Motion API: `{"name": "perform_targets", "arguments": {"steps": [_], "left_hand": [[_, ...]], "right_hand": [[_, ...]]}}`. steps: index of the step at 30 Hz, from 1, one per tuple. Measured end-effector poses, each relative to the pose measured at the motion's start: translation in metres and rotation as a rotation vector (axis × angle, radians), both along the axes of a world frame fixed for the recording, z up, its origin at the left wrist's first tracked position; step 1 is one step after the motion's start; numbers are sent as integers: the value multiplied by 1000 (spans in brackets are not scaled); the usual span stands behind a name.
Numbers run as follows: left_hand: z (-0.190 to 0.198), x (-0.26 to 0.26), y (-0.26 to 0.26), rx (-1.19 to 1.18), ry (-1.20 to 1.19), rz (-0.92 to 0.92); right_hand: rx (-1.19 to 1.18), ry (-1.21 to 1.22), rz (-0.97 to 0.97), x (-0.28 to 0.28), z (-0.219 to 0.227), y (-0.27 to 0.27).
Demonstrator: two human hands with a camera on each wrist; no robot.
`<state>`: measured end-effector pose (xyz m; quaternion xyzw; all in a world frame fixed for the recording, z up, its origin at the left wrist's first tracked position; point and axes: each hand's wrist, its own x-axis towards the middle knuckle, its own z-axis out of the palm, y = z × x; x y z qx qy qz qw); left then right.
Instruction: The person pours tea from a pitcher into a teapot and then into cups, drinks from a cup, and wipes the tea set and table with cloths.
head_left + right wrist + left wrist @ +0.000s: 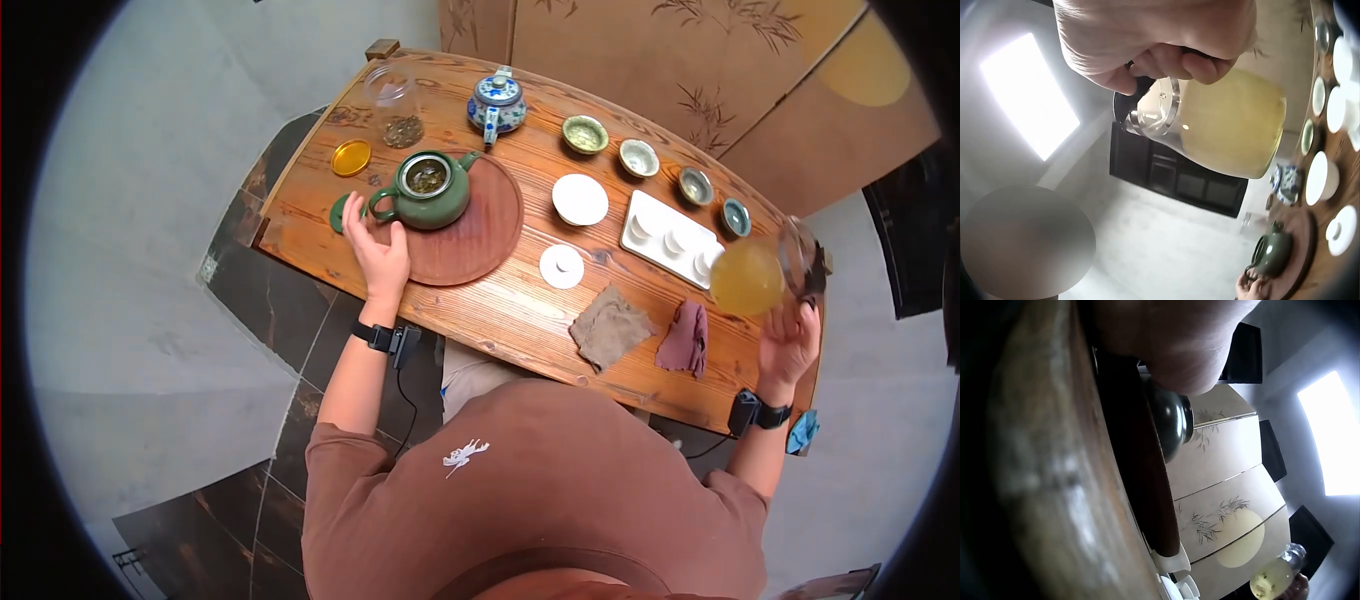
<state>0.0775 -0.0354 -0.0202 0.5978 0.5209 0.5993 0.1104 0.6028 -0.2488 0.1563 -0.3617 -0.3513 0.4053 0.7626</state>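
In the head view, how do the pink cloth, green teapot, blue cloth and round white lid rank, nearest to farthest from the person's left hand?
From the left hand:
1. Green teapot, right beside it
2. Round white lid, right of the wooden board
3. Pink cloth, farther right
4. Blue cloth, by the table's near right corner

Brown shirt (pixel 575 490), white emblem (pixel 465 457), 2 wristbands (pixel 374 335)
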Motion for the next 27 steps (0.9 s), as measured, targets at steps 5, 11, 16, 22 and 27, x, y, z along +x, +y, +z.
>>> {"name": "perform_targets", "arguments": {"steps": [5,11,16,22,27], "left_hand": [[17,9,-12,177,252,55],[103,60,-13,306,359,-165],[146,100,33,231,455,-316],[136,132,139,-184,604,-275],[130,154,200,-527,805,-111]], "right_hand": [[-67,-82,-336,73,-39,-76],[-116,-101,-603,138,-95,-130],[-163,-85,-731,164,-132,-144],[-151,-51,-780,160,-140,-142],[-139,-97,-782,162,-152,-145]]}}
